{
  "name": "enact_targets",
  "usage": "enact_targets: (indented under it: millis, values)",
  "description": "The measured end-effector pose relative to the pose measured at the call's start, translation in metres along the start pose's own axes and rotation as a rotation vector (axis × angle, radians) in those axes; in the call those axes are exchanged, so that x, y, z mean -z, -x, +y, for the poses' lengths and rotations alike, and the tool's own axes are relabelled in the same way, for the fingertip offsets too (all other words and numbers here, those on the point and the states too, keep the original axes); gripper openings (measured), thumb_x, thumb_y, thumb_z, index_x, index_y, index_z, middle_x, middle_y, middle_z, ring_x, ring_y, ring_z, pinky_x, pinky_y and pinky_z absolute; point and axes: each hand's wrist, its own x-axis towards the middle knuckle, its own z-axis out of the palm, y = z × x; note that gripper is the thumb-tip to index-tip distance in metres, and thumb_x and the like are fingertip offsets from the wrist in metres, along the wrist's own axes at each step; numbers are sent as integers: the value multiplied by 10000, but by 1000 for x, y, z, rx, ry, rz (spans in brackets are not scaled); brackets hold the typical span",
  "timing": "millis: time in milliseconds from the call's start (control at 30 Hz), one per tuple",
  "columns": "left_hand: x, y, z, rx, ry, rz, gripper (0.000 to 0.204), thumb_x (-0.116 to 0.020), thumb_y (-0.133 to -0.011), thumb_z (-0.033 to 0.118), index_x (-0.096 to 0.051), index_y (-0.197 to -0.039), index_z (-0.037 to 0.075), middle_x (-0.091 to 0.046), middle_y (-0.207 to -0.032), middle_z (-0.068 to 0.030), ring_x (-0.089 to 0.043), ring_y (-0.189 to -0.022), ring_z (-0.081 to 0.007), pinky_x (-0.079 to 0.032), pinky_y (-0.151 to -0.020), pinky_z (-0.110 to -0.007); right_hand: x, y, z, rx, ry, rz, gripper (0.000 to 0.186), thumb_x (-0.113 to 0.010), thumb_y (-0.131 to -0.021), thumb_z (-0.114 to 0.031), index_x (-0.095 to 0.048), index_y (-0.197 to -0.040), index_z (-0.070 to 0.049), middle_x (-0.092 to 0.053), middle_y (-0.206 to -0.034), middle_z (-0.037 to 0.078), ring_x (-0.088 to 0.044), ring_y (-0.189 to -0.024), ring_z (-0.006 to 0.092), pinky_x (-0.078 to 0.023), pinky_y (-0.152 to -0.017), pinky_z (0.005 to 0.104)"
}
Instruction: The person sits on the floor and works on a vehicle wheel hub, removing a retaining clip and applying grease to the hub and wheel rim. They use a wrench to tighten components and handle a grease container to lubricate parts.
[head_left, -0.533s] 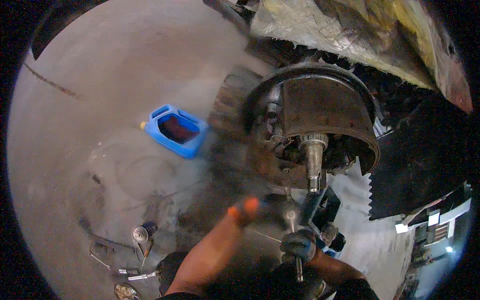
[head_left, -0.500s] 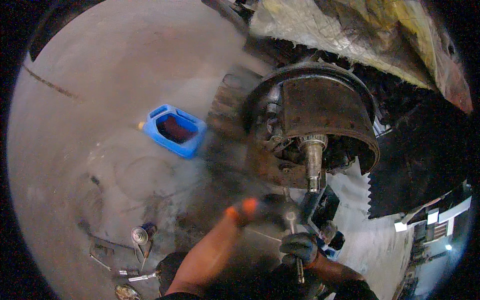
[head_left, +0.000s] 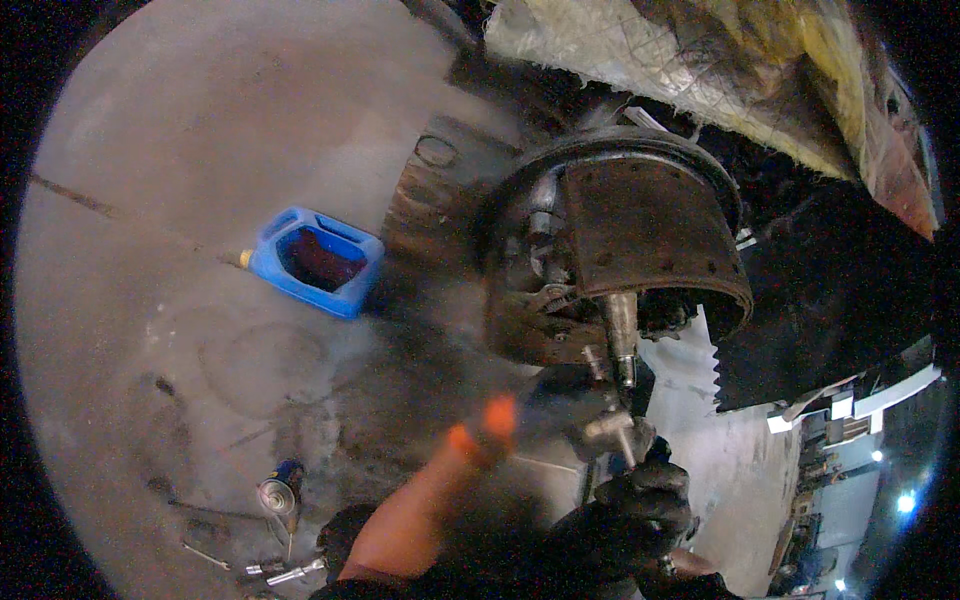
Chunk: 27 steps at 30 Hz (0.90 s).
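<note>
My right hand (head_left: 648, 492), in a dark glove, is closed round the handle of a metal ratchet wrench (head_left: 626, 445). My left hand (head_left: 548, 408), dark-gloved with an orange cuff, reaches in from the left beside the wrench's head; motion smears its fingers. Just above the hands, a short metal rod with a socket-like end (head_left: 595, 360) shows under the brake assembly. That assembly has a wide, curved, rusty brake shoe (head_left: 650, 225) with rivet holes. From its middle a bare metal axle spindle (head_left: 622, 330) points down toward my hands.
On the floor at left lies a blue jug (head_left: 358, 300) with its side cut away and dark liquid inside. Nearer stand a spray can (head_left: 277, 492) and a metal socket tool (head_left: 298, 571). A wooden block (head_left: 425, 190) sits behind the assembly; a torn sheet (head_left: 640, 60) hangs above.
My right hand has moved slightly right, and the wrench's head has shifted right with its handle tilting. The view has shifted a little, so the jug appears farther left.
</note>
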Motion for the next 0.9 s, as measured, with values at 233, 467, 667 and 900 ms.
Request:
enact_targets:
  millis: [233, 467, 667, 900]
  values:
    - [-68, -8, 20, -10, 53, 284, 220, -610, -933, 297, -542, -987, 94, -601, -861, -16, -570, -769, -126, -470, -638, -286, -19, 18, 9, 52, -13, 37, 163, -594, -842, -326, -562, -871, -169, -557, -869, 35, -535, -782, 209, -421, -697, 406]
    - [-108, 19, 41, -239, 423, 181, 131, -556, -960, 227, -537, -994, 101, -593, -833, -14, -557, -737, -135, -464, -607, -297, -19, -6, 35, -38, -22, -31, 138, -582, -845, -311, -548, -831, -179, -538, -822, 21, -518, -733, 195, -410, -652, 401]
    - [-85, 27, 1, 104, 15, 415, 195, -471, -991, 223, -580, -866, 121, -603, -733, -20, -562, -609, -135, -472, -525, -290, -21, -34, 60, -159, -9, -155, 128, -572, -847, -299, -537, -796, -187, -522, -782, 9, -504, -692, 183, -400, -613, 397]
    - [-89, 43, 0, -4, -370, 567, 183, -491, -974, 226, -577, -863, 109, -595, -747, -33, -577, -669, -147, -495, -595, -327, -14, -53, 77, -275, 48, -338, 133, -559, -850, -284, -523, -756, -197, -503, -736, -5, -487, -643, 170, -388, -568, 392]
